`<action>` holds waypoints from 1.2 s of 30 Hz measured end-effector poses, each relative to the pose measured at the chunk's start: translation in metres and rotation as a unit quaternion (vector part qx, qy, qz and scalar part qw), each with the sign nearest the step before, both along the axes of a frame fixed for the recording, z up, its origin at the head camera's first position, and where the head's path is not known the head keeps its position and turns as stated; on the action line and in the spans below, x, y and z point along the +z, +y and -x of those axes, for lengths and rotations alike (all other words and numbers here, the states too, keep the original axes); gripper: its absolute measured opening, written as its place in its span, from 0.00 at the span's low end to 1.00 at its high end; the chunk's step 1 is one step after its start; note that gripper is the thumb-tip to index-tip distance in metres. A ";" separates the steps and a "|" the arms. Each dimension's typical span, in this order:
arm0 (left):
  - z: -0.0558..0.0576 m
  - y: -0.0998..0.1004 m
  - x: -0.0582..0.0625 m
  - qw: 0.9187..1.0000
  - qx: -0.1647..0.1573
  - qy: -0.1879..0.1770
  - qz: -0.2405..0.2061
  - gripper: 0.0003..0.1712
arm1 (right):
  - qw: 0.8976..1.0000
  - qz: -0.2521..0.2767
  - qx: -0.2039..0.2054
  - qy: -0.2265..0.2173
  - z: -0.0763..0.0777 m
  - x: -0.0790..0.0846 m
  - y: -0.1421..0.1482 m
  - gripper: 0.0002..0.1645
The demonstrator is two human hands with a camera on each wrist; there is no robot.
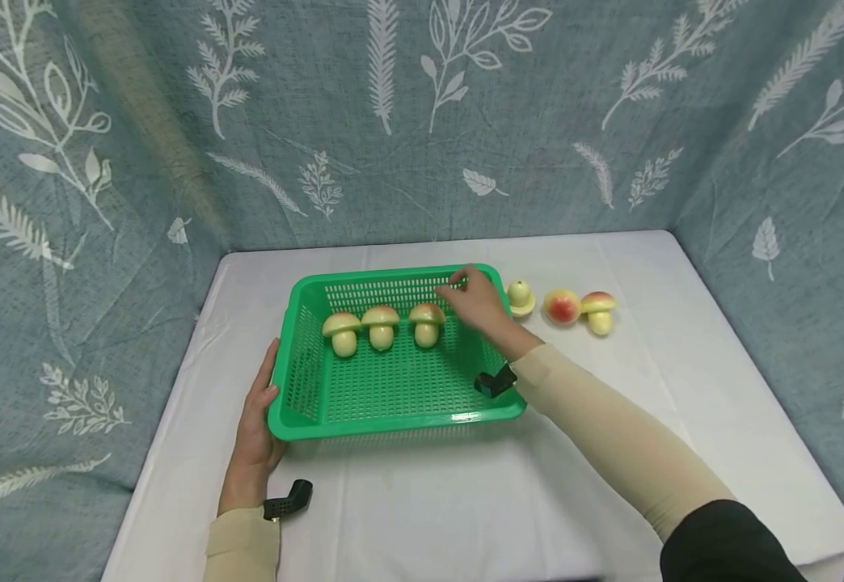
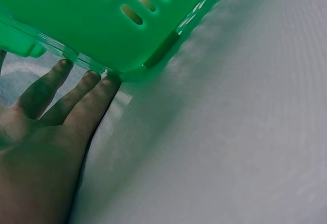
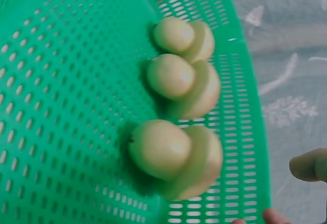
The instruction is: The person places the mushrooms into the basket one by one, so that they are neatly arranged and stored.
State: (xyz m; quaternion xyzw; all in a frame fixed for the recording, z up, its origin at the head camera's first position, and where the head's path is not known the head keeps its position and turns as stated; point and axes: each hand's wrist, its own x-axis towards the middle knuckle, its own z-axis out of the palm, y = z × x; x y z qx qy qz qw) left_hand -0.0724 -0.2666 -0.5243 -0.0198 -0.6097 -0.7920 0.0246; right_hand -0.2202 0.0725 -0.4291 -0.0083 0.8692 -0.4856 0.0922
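Observation:
A green plastic basket (image 1: 393, 431) holds three toy mushrooms in a row, a left one (image 1: 344, 343), a middle one (image 1: 381, 335) and a right one (image 1: 428, 333). Against the basket's left side rests my left hand (image 1: 253, 424); the left wrist view shows its fingers (image 2: 84, 104) stretched out, tips at the basket's wall. My right hand (image 1: 476, 303) hovers over the back right corner of the basket, fingers loosely bent and nothing visible between them. In the right wrist view its thumb (image 3: 309, 165) stands apart from the fingertips beyond the rim.
Right of the basket on the white-covered table (image 1: 422, 517) lie three more toy mushrooms: one stem up (image 1: 520, 297) close to the rim, one showing its red cap (image 1: 562, 307), and one on its side (image 1: 600, 312). Patterned grey-blue cloth (image 1: 407, 186) hangs behind and at both sides.

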 end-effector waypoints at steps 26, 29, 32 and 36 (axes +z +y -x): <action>0.003 -0.001 -0.001 1.000 0.002 0.005 -0.005 0.43 | 0.954 0.293 0.032 0.063 -0.009 0.022 0.054 0.19; 0.003 -0.001 -0.002 1.000 0.002 0.001 -0.007 0.43 | 0.952 0.298 0.037 0.060 -0.009 0.021 0.058 0.19; 0.003 -0.001 -0.003 1.000 0.002 -0.004 -0.007 0.42 | 0.950 0.303 0.035 0.060 -0.009 0.021 0.063 0.18; 0.002 -0.001 -0.003 1.000 0.004 -0.008 -0.005 0.42 | 0.949 0.306 0.031 0.068 -0.008 0.021 0.073 0.18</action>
